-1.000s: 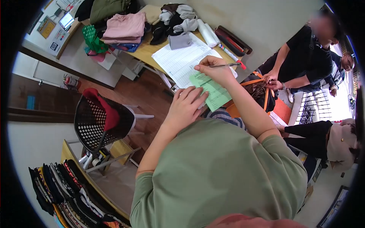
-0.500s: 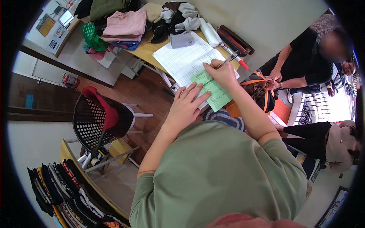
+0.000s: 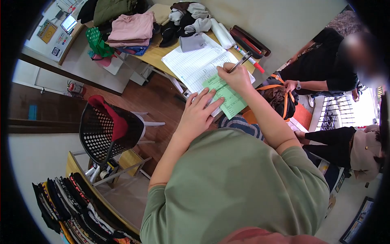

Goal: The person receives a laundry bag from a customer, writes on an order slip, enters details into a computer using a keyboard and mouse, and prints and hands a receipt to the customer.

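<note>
My right hand (image 3: 235, 78) is closed around a pen (image 3: 244, 58), its lower end hidden by the fingers, over the top of a green printed slip (image 3: 232, 103). Flat on the slip's left edge lies my left hand (image 3: 198, 110), fingers spread. Under the slip is an open ruled notebook (image 3: 185, 65) with handwriting on its right page. A folded grey cloth (image 3: 192, 42) rests on the notebook's upper edge. A marker with a red cap (image 3: 258, 67) lies just beyond my right hand.
Folded clothes (image 3: 132, 26), a heap of socks (image 3: 195, 18), white rolls (image 3: 222, 34) and dark cases (image 3: 250, 42) crowd the wooden table. A black chair (image 3: 109, 130) stands left, above a clothes rack (image 3: 77, 207). At right, a person (image 3: 317, 65) holds an orange-strapped bag (image 3: 282, 97).
My right hand and pen have shifted very slightly; the left hand stays on the slip. The person at right has moved one hand away from the bag, keeping the other on it.
</note>
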The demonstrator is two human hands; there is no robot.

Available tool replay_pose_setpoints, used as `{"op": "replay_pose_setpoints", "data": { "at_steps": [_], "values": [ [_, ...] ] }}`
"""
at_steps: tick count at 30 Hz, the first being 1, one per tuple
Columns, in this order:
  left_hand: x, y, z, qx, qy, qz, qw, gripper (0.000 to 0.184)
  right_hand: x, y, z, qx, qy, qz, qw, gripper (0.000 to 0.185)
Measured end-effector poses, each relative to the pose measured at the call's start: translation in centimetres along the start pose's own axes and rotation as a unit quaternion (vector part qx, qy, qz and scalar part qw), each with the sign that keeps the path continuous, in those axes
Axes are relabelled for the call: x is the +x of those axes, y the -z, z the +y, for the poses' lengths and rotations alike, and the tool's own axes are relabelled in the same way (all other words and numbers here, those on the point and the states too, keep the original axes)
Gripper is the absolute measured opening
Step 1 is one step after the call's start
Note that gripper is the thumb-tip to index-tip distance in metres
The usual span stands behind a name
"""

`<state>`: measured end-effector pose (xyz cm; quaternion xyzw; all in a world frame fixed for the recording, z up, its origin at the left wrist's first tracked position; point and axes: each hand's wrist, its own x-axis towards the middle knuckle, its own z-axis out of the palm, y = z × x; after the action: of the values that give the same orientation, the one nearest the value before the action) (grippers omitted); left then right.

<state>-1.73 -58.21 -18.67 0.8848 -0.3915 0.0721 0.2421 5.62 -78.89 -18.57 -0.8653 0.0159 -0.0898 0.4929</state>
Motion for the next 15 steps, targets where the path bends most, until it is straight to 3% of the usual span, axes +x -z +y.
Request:
{"op": "replay_pose_setpoints", "data": {
  "at_steps": [8, 11, 14, 15],
  "values": [
    [0.2, 0.2, 0.2, -0.010, 0.008, -0.001, 1.000, 0.068, 0.1, 0.5, -0.2, -0.029, 0.003, -0.041, 0.999, 0.044],
    [0.2, 0.4, 0.4, 0.012, 0.001, -0.008, 1.000, 0.069, 0.8, 0.6, 0.4, 0.053, -0.060, -0.023, 0.997, 0.042],
    [0.2, 0.8, 0.7, 0.058, 0.004, -0.017, 0.998, 0.068, 1.3, 0.5, 1.3, 0.170, 0.016, -0.008, 0.985, 0.052],
    [0.1, 0.8, 0.7, 0.058, 0.006, -0.018, 0.998, 0.068, 1.0, 0.7, 0.9, 0.152, 0.006, -0.020, 0.988, 0.049]
  ]
}}
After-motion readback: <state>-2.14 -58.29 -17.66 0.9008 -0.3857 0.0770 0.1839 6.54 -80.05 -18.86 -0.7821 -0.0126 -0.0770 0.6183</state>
